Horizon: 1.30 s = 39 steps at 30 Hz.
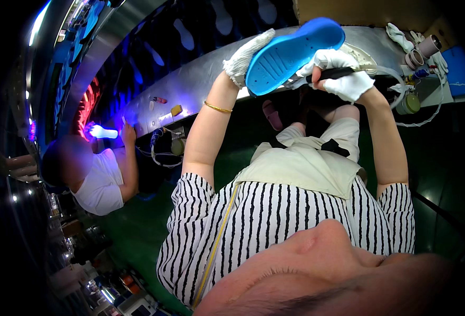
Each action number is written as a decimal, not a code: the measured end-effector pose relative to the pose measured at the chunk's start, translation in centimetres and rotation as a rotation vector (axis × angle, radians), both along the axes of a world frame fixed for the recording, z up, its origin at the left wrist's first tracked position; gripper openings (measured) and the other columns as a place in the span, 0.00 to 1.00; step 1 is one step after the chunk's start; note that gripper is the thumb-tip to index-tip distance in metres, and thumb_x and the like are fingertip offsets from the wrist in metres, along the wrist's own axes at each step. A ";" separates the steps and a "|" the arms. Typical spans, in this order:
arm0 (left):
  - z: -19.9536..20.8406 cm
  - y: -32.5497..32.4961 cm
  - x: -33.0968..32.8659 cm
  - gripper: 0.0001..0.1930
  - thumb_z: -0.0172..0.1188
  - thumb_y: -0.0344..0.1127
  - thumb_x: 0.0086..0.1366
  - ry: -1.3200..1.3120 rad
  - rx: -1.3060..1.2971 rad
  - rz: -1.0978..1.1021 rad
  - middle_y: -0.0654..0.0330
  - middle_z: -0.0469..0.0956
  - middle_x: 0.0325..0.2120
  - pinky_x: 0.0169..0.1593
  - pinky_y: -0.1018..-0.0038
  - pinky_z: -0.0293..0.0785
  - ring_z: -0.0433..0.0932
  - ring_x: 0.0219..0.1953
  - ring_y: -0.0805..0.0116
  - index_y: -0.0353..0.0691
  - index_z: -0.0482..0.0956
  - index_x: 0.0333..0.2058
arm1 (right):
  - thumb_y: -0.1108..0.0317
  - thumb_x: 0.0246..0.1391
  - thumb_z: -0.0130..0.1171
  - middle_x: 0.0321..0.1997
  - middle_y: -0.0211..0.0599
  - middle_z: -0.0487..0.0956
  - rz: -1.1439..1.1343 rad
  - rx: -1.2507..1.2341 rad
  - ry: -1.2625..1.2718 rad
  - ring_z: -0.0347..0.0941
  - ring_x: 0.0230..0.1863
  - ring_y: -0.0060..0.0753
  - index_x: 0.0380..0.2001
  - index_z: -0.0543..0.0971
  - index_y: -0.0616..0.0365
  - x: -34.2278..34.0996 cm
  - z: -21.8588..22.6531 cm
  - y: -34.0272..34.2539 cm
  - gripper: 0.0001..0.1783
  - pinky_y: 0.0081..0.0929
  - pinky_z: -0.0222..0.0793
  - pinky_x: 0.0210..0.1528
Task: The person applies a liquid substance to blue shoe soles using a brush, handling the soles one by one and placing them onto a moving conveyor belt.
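My left hand (247,55), in a white knit glove, grips the left edge of a bright blue shoe sole (296,52). The sole is held up tilted above the bench edge, its ribbed, dimpled side showing. In a white glove with bare fingertips, my right hand (346,81) is closed around a black-handled tool (337,73). Its working tip points at the sole's lower right edge; whether it touches cannot be made out. From the handle's other end a clear hose (398,87) curves away. A pale shoe part (361,55) lies partly hidden behind my right hand.
The metal bench (195,87) runs across, a dark conveyor with several soles (182,34) behind it. Loose gloves (397,38), pinkish rolls (427,47) and a blue bin (460,68) are at right. A yellow block (176,110) sits left. Further left, another person (100,181) handles a glowing sole (104,132).
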<state>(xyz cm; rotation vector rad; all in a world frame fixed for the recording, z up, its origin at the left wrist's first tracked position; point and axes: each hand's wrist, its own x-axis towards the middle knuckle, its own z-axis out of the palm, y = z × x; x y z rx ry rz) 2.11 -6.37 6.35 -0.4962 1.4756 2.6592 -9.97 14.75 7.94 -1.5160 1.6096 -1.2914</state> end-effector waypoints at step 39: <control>-3.8 5.4 1.1 0.33 0.36 0.60 0.65 0.465 0.607 0.315 0.46 0.70 0.49 0.54 0.52 0.67 0.72 0.48 0.46 0.38 0.58 0.58 | 0.71 0.47 0.63 0.25 0.33 0.77 -0.573 -0.307 -0.465 0.73 0.27 0.19 0.29 0.77 0.61 -0.2 -0.2 -5.8 0.07 0.17 0.69 0.31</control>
